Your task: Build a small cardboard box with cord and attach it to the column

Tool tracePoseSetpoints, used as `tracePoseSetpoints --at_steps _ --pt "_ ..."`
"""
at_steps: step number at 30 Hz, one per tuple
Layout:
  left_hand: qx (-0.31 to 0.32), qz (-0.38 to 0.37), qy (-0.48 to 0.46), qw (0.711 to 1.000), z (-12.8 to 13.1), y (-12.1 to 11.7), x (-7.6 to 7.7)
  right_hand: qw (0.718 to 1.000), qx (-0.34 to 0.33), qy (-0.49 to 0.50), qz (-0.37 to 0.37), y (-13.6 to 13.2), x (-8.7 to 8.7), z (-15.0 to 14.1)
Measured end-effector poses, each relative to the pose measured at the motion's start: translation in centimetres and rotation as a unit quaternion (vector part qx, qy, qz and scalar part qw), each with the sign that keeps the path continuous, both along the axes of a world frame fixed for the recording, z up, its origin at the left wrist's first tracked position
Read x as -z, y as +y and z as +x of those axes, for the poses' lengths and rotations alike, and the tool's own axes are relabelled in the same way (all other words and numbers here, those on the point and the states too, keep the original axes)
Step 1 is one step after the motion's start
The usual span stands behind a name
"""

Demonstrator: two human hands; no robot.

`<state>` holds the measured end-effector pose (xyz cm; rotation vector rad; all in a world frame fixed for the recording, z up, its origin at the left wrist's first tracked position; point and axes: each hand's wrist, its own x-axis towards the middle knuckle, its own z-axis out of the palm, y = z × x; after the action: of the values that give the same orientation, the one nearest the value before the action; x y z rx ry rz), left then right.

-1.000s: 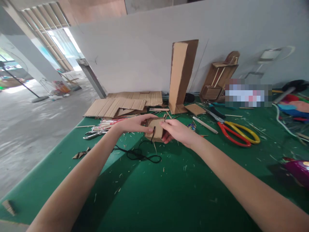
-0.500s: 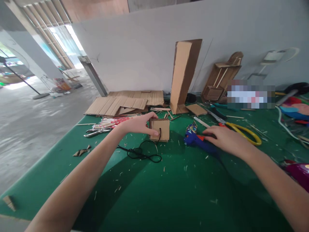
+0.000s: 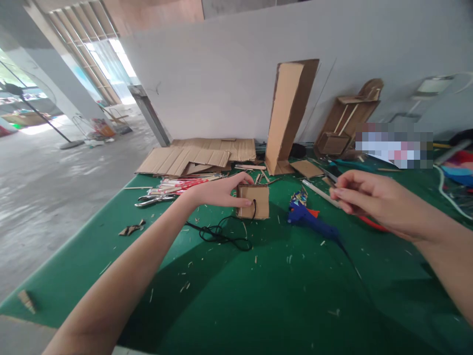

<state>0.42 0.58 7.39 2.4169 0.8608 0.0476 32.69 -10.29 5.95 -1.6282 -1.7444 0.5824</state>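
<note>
My left hand (image 3: pixel 225 191) grips a small square cardboard box (image 3: pixel 261 208) on the green table, thumb across its front face and fingers behind. Black cord (image 3: pixel 221 235) comes out of a hole in that face and lies in loops on the table. Over the scissors (image 3: pixel 374 225), my right hand (image 3: pixel 373 197) has thumb and fingertips pinched together; whether something small is between them cannot be made out. The hand covers most of the scissors, leaving a blade tip and some red handle showing. A blue hot glue gun (image 3: pixel 312 223) and a pale stick (image 3: pixel 318 192) lie nearby.
Cardboard sheets (image 3: pixel 185 159) and red-and-white packets (image 3: pixel 181 184) lie at the back left, with pliers (image 3: pixel 153 199) in front. A tall cardboard channel (image 3: pixel 283 116) stands near the wall, beside a cardboard assembly (image 3: pixel 342 123). Scraps dot the green table (image 3: pixel 236 301).
My right hand has left the glue gun's side, moving right and up over the scissors with its fingers pinching. My left hand still holds the box. The view has shifted slightly.
</note>
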Motion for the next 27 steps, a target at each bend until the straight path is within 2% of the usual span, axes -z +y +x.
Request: tracePoseSetpoints --at_steps 1,4,10,12,15,19,23,27 --pt "0.005 -0.002 -0.002 1.000 0.0 -0.1 -0.1 0.995 -0.030 0.084 -0.034 0.2 -0.3 -1.0" --pt "0.016 0.010 0.000 1.000 0.0 -0.2 -0.3 0.962 -0.067 0.261 -0.038 1.0 -1.0 -4.2" --pt "0.037 0.037 -0.002 0.999 0.0 -0.5 -0.7 0.912 -0.126 0.387 -0.042 2.9 -1.1 -9.1" --pt "0.055 0.036 -0.013 0.998 0.0 -0.6 -0.8 0.917 -0.147 0.369 -0.021 3.3 -0.7 -10.2" --pt "0.057 0.036 -0.015 0.998 0.2 -0.8 -0.8 0.945 -0.155 0.289 0.007 3.7 0.3 -11.2" --pt "0.062 0.036 -0.018 0.997 0.4 -0.9 -0.9 0.964 -0.156 0.217 -0.010 3.9 1.4 -11.4" --pt "0.070 0.034 -0.024 0.997 0.5 -1.1 -0.9 0.980 -0.127 0.151 -0.011 3.7 1.6 -11.2" --pt "0.057 0.048 -0.016 0.997 0.6 -1.2 -1.0 0.984 -0.144 0.106 -0.010 3.7 1.4 -10.8"
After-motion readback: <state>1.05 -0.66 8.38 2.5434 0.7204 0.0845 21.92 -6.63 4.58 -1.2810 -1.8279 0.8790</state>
